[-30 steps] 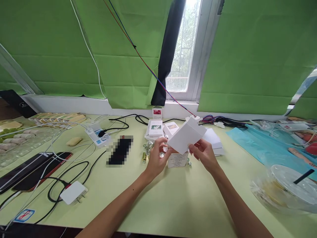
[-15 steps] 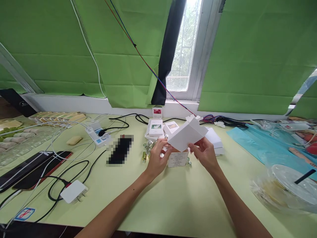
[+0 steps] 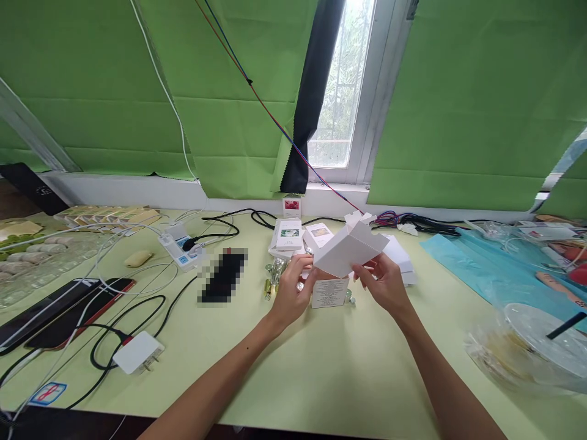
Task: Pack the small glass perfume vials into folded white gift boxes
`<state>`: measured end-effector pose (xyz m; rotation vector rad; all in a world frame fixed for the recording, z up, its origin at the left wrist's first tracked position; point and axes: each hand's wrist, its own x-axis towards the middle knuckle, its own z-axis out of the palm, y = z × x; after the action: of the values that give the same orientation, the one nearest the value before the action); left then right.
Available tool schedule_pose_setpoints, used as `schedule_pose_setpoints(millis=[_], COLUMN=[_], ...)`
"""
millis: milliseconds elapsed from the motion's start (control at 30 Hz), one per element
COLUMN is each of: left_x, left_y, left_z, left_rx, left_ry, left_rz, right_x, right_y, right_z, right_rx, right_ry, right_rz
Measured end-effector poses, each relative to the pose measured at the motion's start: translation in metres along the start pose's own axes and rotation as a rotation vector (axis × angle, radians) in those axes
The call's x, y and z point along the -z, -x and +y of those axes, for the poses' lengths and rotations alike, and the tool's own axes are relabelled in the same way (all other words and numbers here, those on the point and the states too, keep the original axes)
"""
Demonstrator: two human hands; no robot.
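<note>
A white cardboard box (image 3: 346, 249) is held tilted in the air, with loose flaps showing at its far upper end. My left hand (image 3: 293, 290) grips its left end between thumb and fingers. With thumb and fingers my right hand (image 3: 383, 281) pinches its lower right side. Beneath it a small printed box (image 3: 329, 293) stands on the table, its text side toward me and its top partly covered. Small glass bottles (image 3: 268, 288) lie left of it, and more small round pieces (image 3: 350, 298) sit at its right.
Flat white boxes (image 3: 288, 235) lie behind the hands, and a white stack (image 3: 398, 260) is at right. A lidded cup (image 3: 545, 336) in plastic stands front right near blue sheeting (image 3: 452, 260). Phones (image 3: 82, 311), a charger (image 3: 138, 352) and cables spread over the left.
The white box has shifted very slightly to the right with both hands still on it. Otherwise the scene looks the same.
</note>
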<state>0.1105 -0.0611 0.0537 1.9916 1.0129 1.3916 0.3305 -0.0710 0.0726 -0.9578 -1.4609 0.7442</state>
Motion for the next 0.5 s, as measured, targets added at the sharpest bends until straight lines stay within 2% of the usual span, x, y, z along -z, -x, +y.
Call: schedule_pose_setpoints(millis=[500], left_x=[-0.0032], left_y=[0.0024], left_z=[-0.0005], left_rx=[0.075], left_ry=[0.077], left_rz=[0.022], right_x=[0.0062], right_y=[0.0000], right_z=[0.0027], right_rx=[0.034], right_ry=[0.061], right_rz=[-0.094])
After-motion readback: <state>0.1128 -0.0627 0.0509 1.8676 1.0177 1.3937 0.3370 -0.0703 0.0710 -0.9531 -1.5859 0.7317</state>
